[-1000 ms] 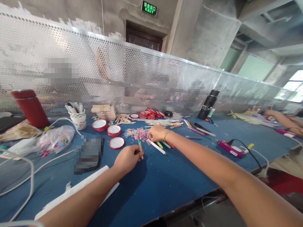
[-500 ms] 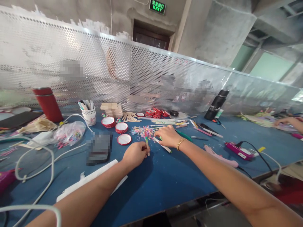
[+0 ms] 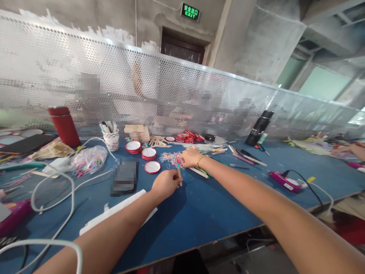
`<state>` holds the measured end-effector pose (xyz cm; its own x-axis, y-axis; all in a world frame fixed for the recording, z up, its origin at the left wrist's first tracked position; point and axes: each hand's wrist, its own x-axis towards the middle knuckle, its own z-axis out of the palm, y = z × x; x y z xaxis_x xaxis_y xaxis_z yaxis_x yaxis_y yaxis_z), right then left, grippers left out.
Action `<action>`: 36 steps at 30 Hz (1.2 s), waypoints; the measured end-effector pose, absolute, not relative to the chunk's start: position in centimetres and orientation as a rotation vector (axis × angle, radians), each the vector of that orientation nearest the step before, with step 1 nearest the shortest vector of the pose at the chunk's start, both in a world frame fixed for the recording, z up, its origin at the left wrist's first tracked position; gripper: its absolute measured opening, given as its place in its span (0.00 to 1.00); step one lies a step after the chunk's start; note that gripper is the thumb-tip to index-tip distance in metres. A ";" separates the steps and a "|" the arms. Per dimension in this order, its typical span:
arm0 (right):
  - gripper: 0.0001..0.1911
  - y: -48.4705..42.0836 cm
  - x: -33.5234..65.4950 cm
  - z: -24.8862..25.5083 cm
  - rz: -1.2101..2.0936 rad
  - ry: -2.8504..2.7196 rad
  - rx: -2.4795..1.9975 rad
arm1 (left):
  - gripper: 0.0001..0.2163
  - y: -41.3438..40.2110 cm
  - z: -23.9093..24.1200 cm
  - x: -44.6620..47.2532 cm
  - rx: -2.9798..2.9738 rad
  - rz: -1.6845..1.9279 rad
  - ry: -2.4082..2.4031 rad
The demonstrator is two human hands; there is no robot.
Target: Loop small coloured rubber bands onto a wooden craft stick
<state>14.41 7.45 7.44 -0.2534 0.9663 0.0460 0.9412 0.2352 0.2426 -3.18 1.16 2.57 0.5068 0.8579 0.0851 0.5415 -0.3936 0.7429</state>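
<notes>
Centrally, the left hand pinches a painted stick. Toward the table's far edge, the right hand curls over rubber bands, grip unclear.

A green lit sign sits on the concrete wall above the dark door. Its top line shows four Chinese characters, 安全出口, and under them is the word EXIT in capitals, both pale on green. The black bottle by the mesh screen has pale marks on its side, too small to read. The pink device has a white label, also too small to read.
</notes>
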 end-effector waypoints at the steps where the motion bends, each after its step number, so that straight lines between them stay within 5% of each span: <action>1: 0.10 7.6 14.5 7.7 0.344 2.380 1.876 | 0.10 1.2 2.5 -3.2 2.094 0.617 1.135; 5: 0.17 6.5 15.1 8.9 0.420 2.361 2.008 | 0.10 1.3 2.4 -3.2 2.103 0.646 1.094; 18: 0.10 -0.8 15.8 7.2 0.430 2.125 2.175 | 0.09 1.1 3.0 -3.2 2.118 0.633 1.124; 27: 0.07 -3.1 19.3 7.7 0.039 2.381 2.568 | 0.09 0.9 3.3 -3.0 2.114 0.620 1.174; 33: 0.17 0.8 17.4 5.9 -0.159 2.276 2.438 | 0.10 1.0 3.2 -2.9 2.137 0.601 1.206; 36: 0.13 2.7 16.4 5.7 -0.281 2.301 2.357 | 0.11 1.2 3.0 -2.8 2.134 0.593 1.175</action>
<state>16.36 2.65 5.68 0.0234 0.9997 -0.0067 0.9719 -0.0243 -0.2343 -2.85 1.24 2.99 0.5023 0.8605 0.0853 0.5802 -0.4085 0.7046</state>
